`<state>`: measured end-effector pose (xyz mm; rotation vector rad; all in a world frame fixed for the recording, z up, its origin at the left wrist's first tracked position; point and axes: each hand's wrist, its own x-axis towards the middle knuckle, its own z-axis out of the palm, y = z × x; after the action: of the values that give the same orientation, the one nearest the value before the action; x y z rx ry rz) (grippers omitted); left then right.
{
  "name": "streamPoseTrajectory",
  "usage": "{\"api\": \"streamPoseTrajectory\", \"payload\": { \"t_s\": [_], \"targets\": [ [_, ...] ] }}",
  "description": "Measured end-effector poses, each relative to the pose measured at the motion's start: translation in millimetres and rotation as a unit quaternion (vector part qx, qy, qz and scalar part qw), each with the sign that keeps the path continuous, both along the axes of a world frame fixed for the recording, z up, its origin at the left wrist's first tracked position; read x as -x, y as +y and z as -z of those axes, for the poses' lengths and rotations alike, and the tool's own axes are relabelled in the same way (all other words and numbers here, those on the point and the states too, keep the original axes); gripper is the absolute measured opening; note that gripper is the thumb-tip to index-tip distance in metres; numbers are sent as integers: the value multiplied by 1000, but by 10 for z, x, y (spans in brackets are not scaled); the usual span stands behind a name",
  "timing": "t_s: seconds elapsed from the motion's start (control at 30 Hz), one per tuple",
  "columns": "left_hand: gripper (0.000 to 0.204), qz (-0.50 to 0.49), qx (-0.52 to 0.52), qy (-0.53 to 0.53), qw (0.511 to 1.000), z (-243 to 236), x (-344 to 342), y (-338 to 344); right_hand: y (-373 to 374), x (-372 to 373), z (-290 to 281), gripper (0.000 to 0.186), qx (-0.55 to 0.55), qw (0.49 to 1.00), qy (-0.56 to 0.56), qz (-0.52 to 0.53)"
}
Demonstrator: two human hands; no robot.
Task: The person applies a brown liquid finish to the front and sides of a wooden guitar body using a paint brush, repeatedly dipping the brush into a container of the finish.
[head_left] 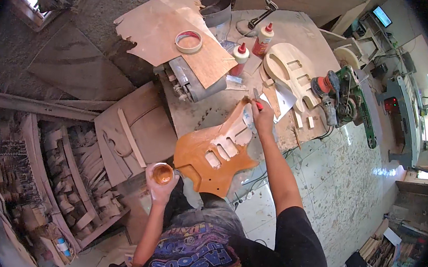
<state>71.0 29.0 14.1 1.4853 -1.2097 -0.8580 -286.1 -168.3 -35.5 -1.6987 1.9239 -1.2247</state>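
A solid-body guitar body [194, 155], mostly coated orange-brown, lies in front of me at the near side of the workbench. Its pickup cavities show pale bare wood. My left hand [159, 189] is wrapped round a small cup [162, 174] holding orange-brown liquid, just left of the body. At the body's far end, the fingers of my right hand [263, 118] are closed. A red piece [259, 106] shows at the fingertips with a thin grey blade-like tip beyond it. Whether the hand grips that piece or something else there, I cannot make out.
On the workbench [175, 106] are an unpainted guitar body [288, 71], two glue bottles [239, 59] with red caps, a tape roll [188, 42] on thin wood sheets, and a sander [326, 87]. A rack of wood offcuts [79, 172] stands left. Tiled floor [342, 192] lies right.
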Motion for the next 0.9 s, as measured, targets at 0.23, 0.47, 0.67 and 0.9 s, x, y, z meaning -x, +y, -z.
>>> {"api": "streamPoseTrajectory", "payload": {
  "t_s": [0.23,0.47,0.67,0.9],
  "targets": [
    [64,0,-5,44,999,236,91,98,967,-396,118,15,-6,984,64,-166],
    [49,25,-8,-27,999,298,252,-107,1549,-832,-665,9,-2,992,-66,-111],
    [51,97,-20,10,995,301,432,-213,1785,-1110,-1607,12,-37,960,-114,-252],
    [51,149,-2,-5,989,171,640,-230,1671,-1317,-1270,17,-131,934,29,-332]
  ]
}}
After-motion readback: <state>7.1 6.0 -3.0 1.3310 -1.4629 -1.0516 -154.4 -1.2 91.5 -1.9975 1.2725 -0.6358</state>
